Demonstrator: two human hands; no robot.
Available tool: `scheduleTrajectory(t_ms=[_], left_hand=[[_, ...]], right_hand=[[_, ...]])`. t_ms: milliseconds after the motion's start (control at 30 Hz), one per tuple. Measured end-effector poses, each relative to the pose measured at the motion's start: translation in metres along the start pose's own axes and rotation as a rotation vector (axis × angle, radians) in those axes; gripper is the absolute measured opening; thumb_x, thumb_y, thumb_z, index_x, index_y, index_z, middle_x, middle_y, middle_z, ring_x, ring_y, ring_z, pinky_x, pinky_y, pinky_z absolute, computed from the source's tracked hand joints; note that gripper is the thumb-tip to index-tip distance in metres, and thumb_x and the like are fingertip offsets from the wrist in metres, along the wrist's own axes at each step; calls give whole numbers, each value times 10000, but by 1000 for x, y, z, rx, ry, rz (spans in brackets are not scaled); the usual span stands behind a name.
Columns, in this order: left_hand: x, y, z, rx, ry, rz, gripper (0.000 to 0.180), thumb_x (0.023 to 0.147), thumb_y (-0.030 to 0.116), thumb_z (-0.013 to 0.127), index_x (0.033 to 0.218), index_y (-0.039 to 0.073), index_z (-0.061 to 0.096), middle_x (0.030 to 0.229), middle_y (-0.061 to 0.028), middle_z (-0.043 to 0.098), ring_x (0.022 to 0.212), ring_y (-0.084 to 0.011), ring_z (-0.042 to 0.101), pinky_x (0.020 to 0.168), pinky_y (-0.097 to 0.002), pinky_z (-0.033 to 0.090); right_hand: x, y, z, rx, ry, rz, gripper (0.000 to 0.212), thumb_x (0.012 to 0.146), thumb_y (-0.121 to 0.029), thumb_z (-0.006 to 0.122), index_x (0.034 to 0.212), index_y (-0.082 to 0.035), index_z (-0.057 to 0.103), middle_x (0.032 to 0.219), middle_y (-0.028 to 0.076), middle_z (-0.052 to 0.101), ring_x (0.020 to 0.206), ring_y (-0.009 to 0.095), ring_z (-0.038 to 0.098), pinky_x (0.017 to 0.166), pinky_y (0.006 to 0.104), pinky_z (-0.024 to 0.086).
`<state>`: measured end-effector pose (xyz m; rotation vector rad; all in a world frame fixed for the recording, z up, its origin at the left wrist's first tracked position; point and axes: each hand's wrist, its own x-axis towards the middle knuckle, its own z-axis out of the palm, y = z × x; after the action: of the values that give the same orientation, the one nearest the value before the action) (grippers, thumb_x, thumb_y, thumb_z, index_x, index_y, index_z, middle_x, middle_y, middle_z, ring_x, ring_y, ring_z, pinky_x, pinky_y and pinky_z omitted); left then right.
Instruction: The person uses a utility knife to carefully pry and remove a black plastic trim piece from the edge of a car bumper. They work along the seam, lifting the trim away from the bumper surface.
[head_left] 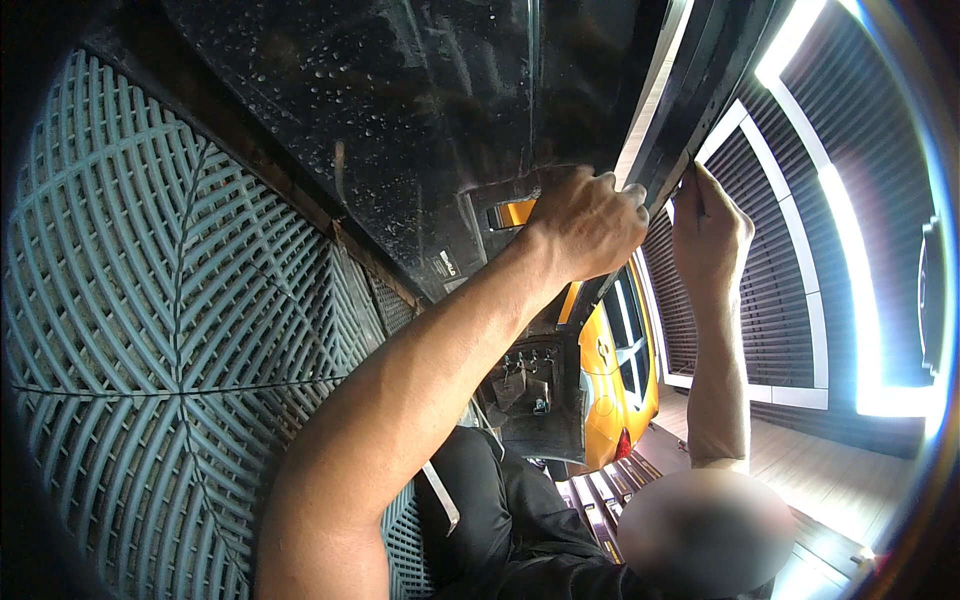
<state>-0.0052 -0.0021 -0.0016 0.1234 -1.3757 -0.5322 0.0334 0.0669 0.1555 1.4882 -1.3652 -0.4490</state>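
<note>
A large black panel (pixel 400 110), dotted with water droplets, fills the upper middle; it looks like part of a vehicle. My left hand (pixel 590 225) is closed at its right side, knuckles up, beside a slot showing an orange piece (pixel 516 213). Its fingertips curl out of sight next to a pale strip (pixel 655 90). Farther right, my right hand (pixel 712 225) pinches with its fingertips at the edge of a long black strip (pixel 705 85). Whatever lies between those fingers is too small to make out. A blurred patch hides the area just below the right forearm.
Grey-blue slatted floor tiles (pixel 110 300) spread along the left. An orange car (pixel 605 400) with a red lamp stands beyond my arms. My black trousers (pixel 465 500) show below, near a thin metal bar (pixel 441 498). Bright light strips (pixel 850 270) run along the right.
</note>
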Motion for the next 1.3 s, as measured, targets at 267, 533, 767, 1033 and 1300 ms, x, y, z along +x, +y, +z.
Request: scheduleTrajectory(t_ms=[267, 533, 767, 1033, 1300], left_hand=[[1, 0, 0, 49, -54, -6, 212, 958, 168, 595, 977, 95, 794, 1239, -98, 740, 980, -248, 753, 833, -398, 589], [-1, -1, 3, 34, 57, -4, 215, 934, 179, 597, 879, 100, 790, 1149, -76, 760, 927, -237, 748, 799, -395, 582], [0, -1, 2, 87, 129, 22, 201, 915, 176, 601, 829, 108, 770, 1047, -62, 766, 845, -224, 734, 738, -392, 571], [2, 0, 0, 63, 92, 3, 203, 924, 159, 591, 866, 92, 774, 1094, -84, 766, 903, -247, 746, 786, -395, 589], [2, 1, 1, 30, 71, -4, 221, 945, 168, 582, 907, 78, 781, 1180, -107, 756, 975, -281, 752, 831, -404, 596]], right_hand=[[-5, 4, 8, -11, 33, 37, 224, 992, -100, 636, 1186, -52, 737, 854, 172, 751, 770, 278, 774, 682, 380, 606], [-14, 8, 18, -27, 64, 44, 242, 978, -85, 630, 1190, -29, 732, 835, 181, 742, 718, 273, 757, 672, 380, 589], [-22, 18, 26, 23, 81, 36, 248, 967, -62, 633, 1194, -27, 726, 813, 183, 726, 702, 271, 746, 663, 378, 570], [-36, 30, 38, 0, 69, 40, 248, 976, -79, 641, 1210, -58, 722, 812, 178, 723, 699, 275, 742, 657, 376, 573], [-51, 43, 46, 48, 51, 36, 241, 961, -42, 655, 1194, -37, 717, 825, 202, 718, 701, 297, 743, 656, 382, 572]])
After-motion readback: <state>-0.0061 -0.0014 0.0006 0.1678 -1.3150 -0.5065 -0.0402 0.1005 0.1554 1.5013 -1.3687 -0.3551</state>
